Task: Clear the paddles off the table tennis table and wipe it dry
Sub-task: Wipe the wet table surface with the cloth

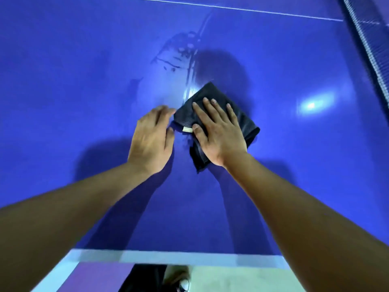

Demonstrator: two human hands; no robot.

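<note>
Head camera looks down, close over table (63, 102).

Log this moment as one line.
phase: wiping | right hand: pressed flat on dark cloth | left hand: open beside cloth | table: wet streaks beyond cloth
</note>
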